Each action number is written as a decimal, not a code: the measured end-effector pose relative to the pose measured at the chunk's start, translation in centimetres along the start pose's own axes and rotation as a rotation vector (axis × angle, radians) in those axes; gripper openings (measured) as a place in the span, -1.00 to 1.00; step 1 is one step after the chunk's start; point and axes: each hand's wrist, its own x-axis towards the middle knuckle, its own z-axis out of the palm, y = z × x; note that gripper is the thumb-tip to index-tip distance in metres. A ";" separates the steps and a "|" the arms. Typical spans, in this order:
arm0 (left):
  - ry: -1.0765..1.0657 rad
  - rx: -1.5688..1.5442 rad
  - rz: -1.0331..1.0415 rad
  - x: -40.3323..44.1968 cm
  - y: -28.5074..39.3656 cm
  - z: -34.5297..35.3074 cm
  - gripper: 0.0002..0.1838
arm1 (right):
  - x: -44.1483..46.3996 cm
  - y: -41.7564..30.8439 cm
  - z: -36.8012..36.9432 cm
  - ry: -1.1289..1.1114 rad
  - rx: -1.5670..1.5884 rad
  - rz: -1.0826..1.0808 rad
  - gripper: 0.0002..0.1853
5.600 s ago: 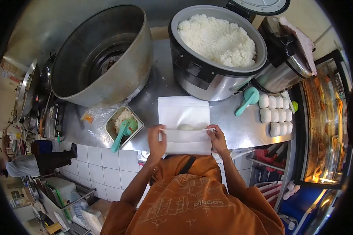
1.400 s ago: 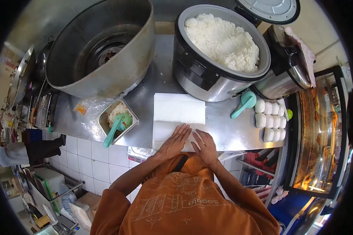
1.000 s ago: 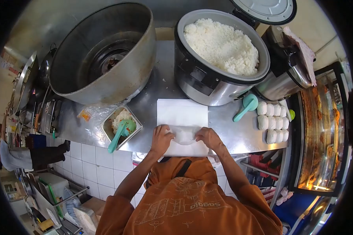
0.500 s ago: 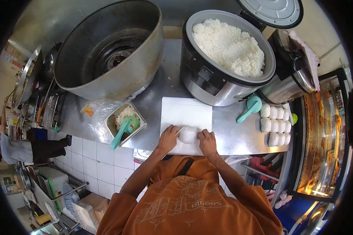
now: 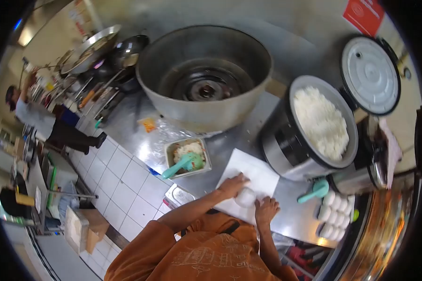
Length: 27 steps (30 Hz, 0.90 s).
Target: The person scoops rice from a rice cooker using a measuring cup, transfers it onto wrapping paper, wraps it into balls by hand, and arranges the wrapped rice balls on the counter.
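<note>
While the person's two hands flank a small white paper-wrapped packet (image 5: 245,197), the packet rests on white paper sheets (image 5: 255,166) near the front edge of the steel counter (image 5: 290,215). On its left, the left hand (image 5: 234,186) lies low over the sheets with fingers extended; on its right, the right hand (image 5: 267,209) has its fingers bent. Whether either hand grips the packet cannot be told. Beyond the sheets, an open rice cooker (image 5: 277,151) holds cooked white rice (image 5: 320,122). To the right, a teal scoop (image 5: 318,189) lies beside rows of white wrapped bundles (image 5: 335,213). To the left, a rectangular metal container (image 5: 208,160) holds more rice and another teal scoop (image 5: 177,167), in front of a large round metal pot (image 5: 206,114).
</note>
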 end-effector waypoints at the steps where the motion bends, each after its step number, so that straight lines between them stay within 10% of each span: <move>1: -0.033 0.011 0.079 0.3 0.0 -0.2 -0.56 | 0.0 0.1 0.3 0.017 -0.018 -0.033 -0.68; 7: -0.062 -0.020 0.191 -0.3 -0.3 -0.1 -0.51 | 1.3 0.2 -1.0 0.003 0.534 -0.344 -0.78; 9: -0.244 -0.497 -0.149 -2.1 3.7 -5.0 -0.53 | 0.9 -0.7 -4.7 -0.093 0.714 -0.252 -0.78; 14: -0.062 -1.060 0.168 -3.9 7.6 -4.2 -0.14 | 2.0 -0.5 -8.5 -0.617 1.093 0.142 -0.86; 18: -0.109 -1.134 0.134 -3.4 8.7 -3.4 -0.15 | 2.6 -0.2 -6.2 -0.834 1.564 0.237 -0.66; 27: -0.027 -1.216 -0.031 -3.1 8.8 -3.4 -0.07 | 4.4 4.9 1.9 -0.800 1.462 0.099 -0.22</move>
